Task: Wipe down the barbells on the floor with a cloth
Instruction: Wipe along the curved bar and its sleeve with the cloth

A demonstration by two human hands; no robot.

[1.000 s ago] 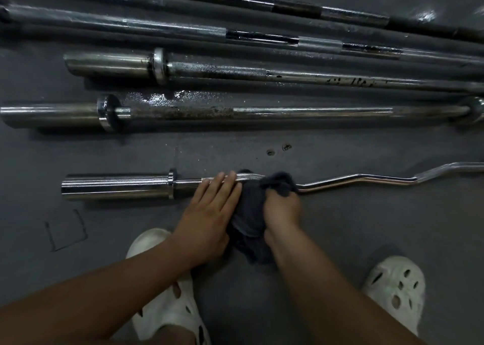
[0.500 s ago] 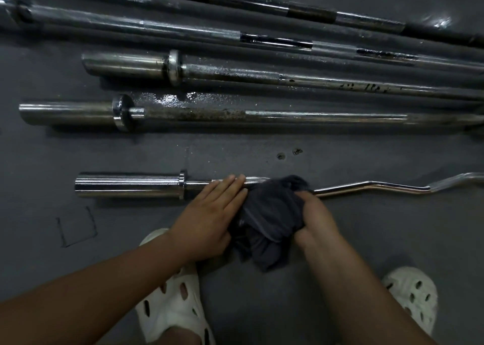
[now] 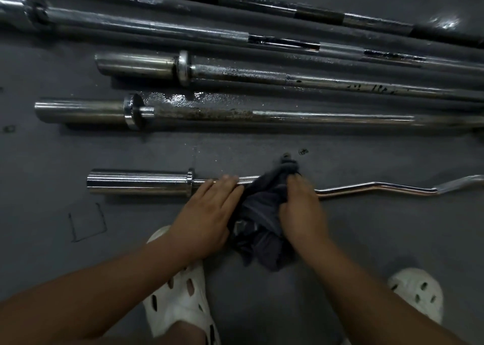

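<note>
item under wipe: curl bar [image 3: 351, 187], lying flat on the floor [image 3: 366, 240] directly in front of me, nearest of the row. its loading sleeve [image 3: 138, 182] is to my left and the wavy chromed shaft runs off to my right.

cloth [image 3: 262, 208]: dark and bunched, draped over the shaft just right of the knurled section, loose folds trailing toward me onto the floor.

right hand [image 3: 303, 208]: fingers curled over the cloth, clamping it down onto the shaft.

left hand [image 3: 207, 214]: fingers straight and together, laid flat across the shaft between the collar and the cloth. it holds nothing and appears to steady the bar.

handling assessment: solid steel, rigid, heavy for its length. the round section is likely to roll under a sideways rub unless pinned. polished chrome will be slick through the cloth; the knurl will drag and catch the fabric. best hold is on the shaft beside the collar. the cloth is soft and limp and needs wrapping round the shaft to reach the underside.

surroundings: several straight barbells [image 3: 314, 118] lie beyond, well apart from the curl bar. the nearest shows rust-coloured marks, with a wet patch [image 3: 178, 100] on the floor just behind it. my white shoes [image 3: 178, 302] are at the near edge.
</note>
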